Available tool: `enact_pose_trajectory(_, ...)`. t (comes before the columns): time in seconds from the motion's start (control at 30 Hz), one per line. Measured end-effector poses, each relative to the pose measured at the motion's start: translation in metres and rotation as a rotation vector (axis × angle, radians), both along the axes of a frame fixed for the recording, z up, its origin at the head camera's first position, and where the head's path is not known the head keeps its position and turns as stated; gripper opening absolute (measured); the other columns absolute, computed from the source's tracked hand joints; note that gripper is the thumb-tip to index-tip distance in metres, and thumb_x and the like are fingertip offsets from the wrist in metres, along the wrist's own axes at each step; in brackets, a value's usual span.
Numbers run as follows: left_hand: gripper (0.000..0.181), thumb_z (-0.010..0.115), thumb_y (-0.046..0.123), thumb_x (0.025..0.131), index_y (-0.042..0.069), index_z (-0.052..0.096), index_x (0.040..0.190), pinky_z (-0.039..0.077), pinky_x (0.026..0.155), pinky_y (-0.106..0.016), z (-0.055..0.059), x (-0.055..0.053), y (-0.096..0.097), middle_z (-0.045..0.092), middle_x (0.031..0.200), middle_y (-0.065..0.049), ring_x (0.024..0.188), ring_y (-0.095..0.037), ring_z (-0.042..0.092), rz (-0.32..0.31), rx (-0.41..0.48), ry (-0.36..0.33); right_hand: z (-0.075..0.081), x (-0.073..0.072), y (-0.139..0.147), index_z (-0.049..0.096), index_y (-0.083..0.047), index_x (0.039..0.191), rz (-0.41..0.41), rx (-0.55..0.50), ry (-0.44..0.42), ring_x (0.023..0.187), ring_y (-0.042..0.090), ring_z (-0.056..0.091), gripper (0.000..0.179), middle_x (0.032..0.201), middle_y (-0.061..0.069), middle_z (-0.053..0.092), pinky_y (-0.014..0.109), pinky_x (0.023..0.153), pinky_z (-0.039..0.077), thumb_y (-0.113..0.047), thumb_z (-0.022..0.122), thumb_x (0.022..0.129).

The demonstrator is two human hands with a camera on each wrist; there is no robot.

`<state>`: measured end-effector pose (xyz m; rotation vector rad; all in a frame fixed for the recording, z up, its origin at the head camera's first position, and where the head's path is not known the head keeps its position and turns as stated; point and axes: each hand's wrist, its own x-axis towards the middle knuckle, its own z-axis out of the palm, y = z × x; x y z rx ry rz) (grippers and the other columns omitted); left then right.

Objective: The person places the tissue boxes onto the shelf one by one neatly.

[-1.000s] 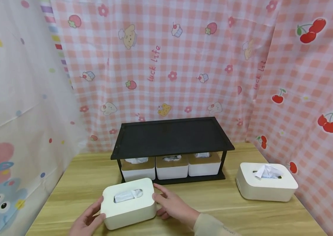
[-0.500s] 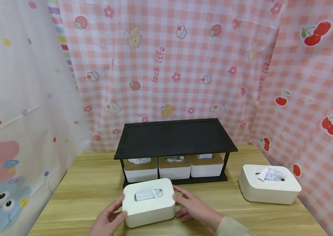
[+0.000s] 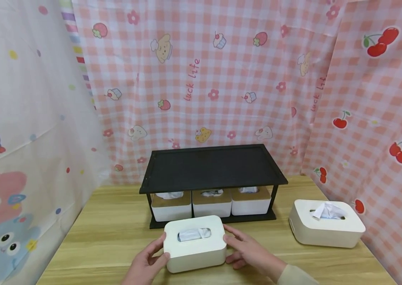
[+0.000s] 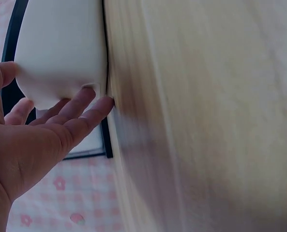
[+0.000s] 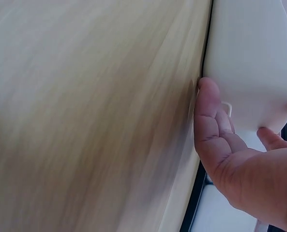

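A white tissue box with a folded tissue in its oval slot is at the front middle of the table, in front of the black rack. My left hand grips its left end, thumb at the near corner. The right hand holds the opposite end, fingers along the side. In the left wrist view, the left hand's fingertips lie against the box's end, low by the tabletop. In the right wrist view, the right hand's fingers reach the box's lower edge. Whether the box touches the table, I cannot tell.
Behind stands a black rack with three white tissue boxes with wood-coloured lids, such as the middle one, on its lower shelf. Another white tissue box sits on the wooden table at right. Patterned curtains enclose the table.
Both hands and the held tissue box have moved right along the table, to in front of the rack's middle. The view has also shifted slightly. The other boxes stay in place.
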<state>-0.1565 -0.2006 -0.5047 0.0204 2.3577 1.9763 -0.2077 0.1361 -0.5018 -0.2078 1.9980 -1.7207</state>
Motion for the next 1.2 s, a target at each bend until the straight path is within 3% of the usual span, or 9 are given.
enact_pose_trajectory(0.17,0.063,0.079,0.021,0.098,0.003,0.056,0.154,0.058,0.088,-0.02,0.0039,0.0001,0.0093,0.052,0.162,-0.019,0.141,-0.04,0.058,0.02,-0.04,-0.002,0.0022,0.0011,0.0076,0.026,-0.012,0.17,-0.004,0.0,-0.016,0.091,0.026,0.076,0.076,0.156,0.031,0.05,0.039,0.071,0.063,-0.05,0.053,0.111)
enact_pose_trajectory(0.53,0.063,0.078,0.025,0.099,0.006,0.056,0.155,0.058,0.085,-0.023,0.0011,-0.0023,0.0085,0.051,0.164,-0.017,0.134,-0.035,0.064,0.009,-0.055,-0.024,0.0014,0.0013,0.0109,0.026,-0.012,0.171,-0.002,0.0,-0.021,0.093,0.028,0.076,0.075,0.158,0.034,0.047,0.041,0.072,0.063,-0.051,0.052,0.111)
enact_pose_trajectory(0.77,0.063,0.079,0.028,0.098,0.007,0.058,0.154,0.058,0.09,-0.021,0.0021,-0.0008,0.007,0.05,0.165,-0.01,0.147,-0.037,0.053,0.025,-0.037,-0.046,0.0015,0.0001,0.0088,0.025,-0.012,0.171,0.013,-0.006,-0.034,0.094,0.028,0.076,0.076,0.159,0.033,0.046,0.041,0.073,0.063,-0.051,0.052,0.111)
enact_pose_trajectory(1.2,0.069,0.081,0.031,0.097,0.006,0.055,0.156,0.062,0.098,-0.033,-0.0011,-0.0027,0.007,0.046,0.168,-0.008,0.151,-0.041,0.049,0.011,-0.01,-0.055,-0.0051,0.0002,0.0072,0.024,-0.016,0.171,-0.013,-0.012,-0.038,0.092,0.028,0.076,0.075,0.158,0.034,0.045,0.041,0.072,0.063,-0.053,0.05,0.112)
